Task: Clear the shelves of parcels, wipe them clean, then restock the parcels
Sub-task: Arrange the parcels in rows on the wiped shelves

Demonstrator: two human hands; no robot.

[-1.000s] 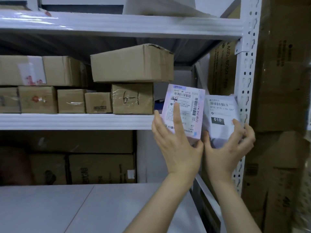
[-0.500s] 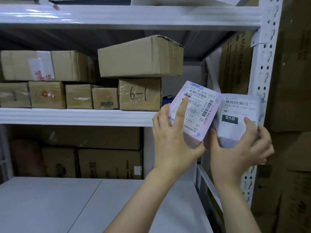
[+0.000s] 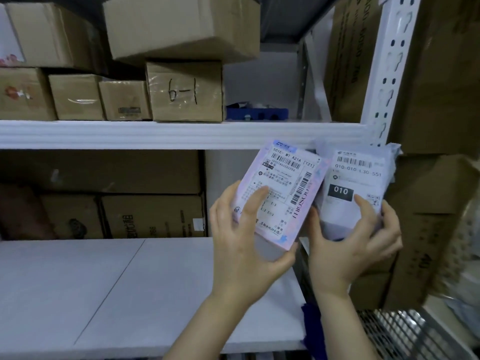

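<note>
Held up two small parcels just below the front edge of the middle shelf (image 3: 155, 133). Clasped a pink-white boxed parcel (image 3: 283, 183) in the left grip (image 3: 241, 245), fingers curled across its label and thumb at its near corner. Wrapped the right grip (image 3: 348, 250) round the lower end of a grey mailer bag marked 010 (image 3: 355, 178). Kept both edge to edge, off any shelf. Judged well into restocking. Found the middle shelf loaded with brown cartons, among them the box marked 6-1 (image 3: 184, 92), with room only at its right end by a blue tray (image 3: 257, 114). Found the lower shelf (image 3: 104, 281) showing pale boards, seemingly wiped and yet to be filled. Hemmed in on the right by a white slotted upright (image 3: 389, 74) and stacked cartons (image 3: 441, 74).
</note>
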